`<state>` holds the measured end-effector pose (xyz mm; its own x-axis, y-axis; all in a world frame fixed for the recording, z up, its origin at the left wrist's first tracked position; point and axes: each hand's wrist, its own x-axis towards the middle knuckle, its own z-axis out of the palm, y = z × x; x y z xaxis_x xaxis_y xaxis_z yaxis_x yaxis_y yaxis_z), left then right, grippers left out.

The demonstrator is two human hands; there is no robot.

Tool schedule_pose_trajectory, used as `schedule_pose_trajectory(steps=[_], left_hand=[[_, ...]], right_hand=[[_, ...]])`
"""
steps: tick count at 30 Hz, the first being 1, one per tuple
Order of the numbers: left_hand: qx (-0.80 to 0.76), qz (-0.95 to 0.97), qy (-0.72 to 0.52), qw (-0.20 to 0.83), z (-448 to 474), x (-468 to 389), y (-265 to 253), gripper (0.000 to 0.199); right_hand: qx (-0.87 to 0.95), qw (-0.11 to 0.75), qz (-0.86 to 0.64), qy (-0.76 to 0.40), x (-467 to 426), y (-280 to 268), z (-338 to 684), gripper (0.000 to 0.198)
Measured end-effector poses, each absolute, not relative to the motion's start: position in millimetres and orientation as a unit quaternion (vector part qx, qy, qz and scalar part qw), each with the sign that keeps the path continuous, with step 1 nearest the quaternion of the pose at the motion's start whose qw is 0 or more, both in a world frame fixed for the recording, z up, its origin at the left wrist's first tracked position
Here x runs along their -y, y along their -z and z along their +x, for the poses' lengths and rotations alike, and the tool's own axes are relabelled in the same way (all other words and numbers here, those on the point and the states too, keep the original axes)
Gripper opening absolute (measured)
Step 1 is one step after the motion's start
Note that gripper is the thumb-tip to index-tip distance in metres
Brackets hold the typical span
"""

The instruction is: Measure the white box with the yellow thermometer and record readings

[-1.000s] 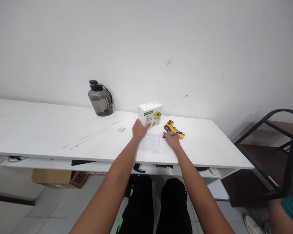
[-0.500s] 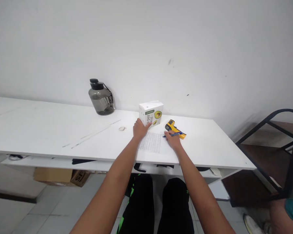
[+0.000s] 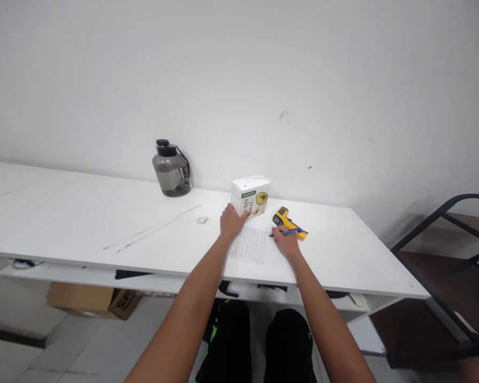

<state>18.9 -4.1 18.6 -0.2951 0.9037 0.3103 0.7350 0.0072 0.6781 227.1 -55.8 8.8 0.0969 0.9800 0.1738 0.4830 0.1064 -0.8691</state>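
The right hand (image 3: 286,243) is closed around a blue pen (image 3: 292,232), point directed at the written sheet (image 3: 247,247); its script is too small to read. The left hand (image 3: 232,221) grips the white carton (image 3: 248,186) at its lower left, thumb across the front. Visible print includes "u-per" and "eal"; the green band's lettering appears to be a name, but is unclear. A yellow device (image 3: 282,214) lies just beyond the right hand.
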Motion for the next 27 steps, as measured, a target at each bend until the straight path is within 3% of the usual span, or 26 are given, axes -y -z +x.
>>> schedule_pose_trajectory(steps=[27], left_hand=[[-0.705,0.583,-0.390,0.108,19.2,4.3,-20.7,0.062]], right_hand=[[0.582,0.438,-0.604,-0.323,57.3,-10.9,226.2,0.030]])
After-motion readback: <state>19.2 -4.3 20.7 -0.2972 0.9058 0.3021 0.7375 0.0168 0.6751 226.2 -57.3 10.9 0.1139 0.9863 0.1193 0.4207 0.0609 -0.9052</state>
